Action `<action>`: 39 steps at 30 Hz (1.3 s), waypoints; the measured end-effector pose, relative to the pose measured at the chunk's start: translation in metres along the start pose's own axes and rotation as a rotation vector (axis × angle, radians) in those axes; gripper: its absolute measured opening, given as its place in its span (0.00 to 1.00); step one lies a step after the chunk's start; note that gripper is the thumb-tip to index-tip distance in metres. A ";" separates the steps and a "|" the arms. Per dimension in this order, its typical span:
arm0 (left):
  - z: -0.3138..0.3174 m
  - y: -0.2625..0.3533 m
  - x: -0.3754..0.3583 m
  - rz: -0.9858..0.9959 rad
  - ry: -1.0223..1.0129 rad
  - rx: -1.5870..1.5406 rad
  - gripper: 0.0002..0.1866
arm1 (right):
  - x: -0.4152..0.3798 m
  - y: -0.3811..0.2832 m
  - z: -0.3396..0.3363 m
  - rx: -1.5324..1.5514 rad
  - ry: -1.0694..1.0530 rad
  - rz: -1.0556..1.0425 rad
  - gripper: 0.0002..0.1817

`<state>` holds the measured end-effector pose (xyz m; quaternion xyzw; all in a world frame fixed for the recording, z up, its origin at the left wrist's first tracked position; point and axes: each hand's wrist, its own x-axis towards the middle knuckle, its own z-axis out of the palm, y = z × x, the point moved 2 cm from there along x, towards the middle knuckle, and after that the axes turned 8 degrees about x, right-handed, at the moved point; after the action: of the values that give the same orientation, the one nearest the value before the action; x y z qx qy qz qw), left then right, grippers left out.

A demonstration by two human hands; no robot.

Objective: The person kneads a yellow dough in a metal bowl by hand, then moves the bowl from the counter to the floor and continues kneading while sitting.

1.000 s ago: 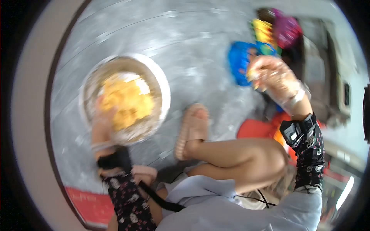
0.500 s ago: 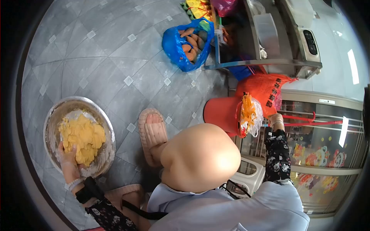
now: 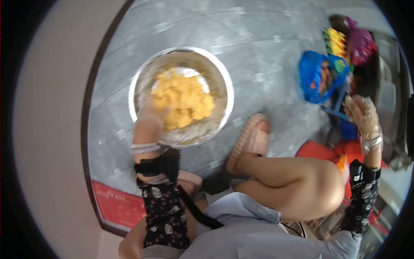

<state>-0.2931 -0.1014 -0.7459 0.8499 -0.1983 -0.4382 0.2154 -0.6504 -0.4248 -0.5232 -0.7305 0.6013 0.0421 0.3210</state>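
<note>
A metal basin (image 3: 224, 77) stands on the tiled floor with a lumpy mass of yellow dough (image 3: 183, 99) inside and pale smears on its wall. My left hand (image 3: 152, 117), in a clear plastic glove, reaches over the near left rim and meets the dough's left side. Motion blurs its fingers. Away from the basin, my right hand (image 3: 362, 114) is raised at the right, also in a clear glove. Its fingers are loosely bent and I see nothing in them.
A blue plastic bag (image 3: 311, 77) with orange-brown roots lies at the upper right, beside a metal rack (image 3: 334, 113). A purple bag (image 3: 361, 46) is behind it. A red bucket (image 3: 317, 151) stands near my knee. On the left are a pale wall (image 3: 56, 108) and a red mat (image 3: 116, 203).
My view has swung left, so the basin now sits nearer the middle. My right hand has moved from beside the red bucket to near the rack. My left hand stays at the dough.
</note>
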 end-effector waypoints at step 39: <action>-0.024 0.066 -0.018 0.075 -0.017 0.317 0.53 | 0.011 -0.173 0.317 -0.083 -0.713 -0.934 0.50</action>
<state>-0.2928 -0.1419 -0.6856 0.8613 -0.2985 -0.4004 0.0931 -0.3879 -0.2569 -0.7063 -0.8706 0.0687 0.1628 0.4591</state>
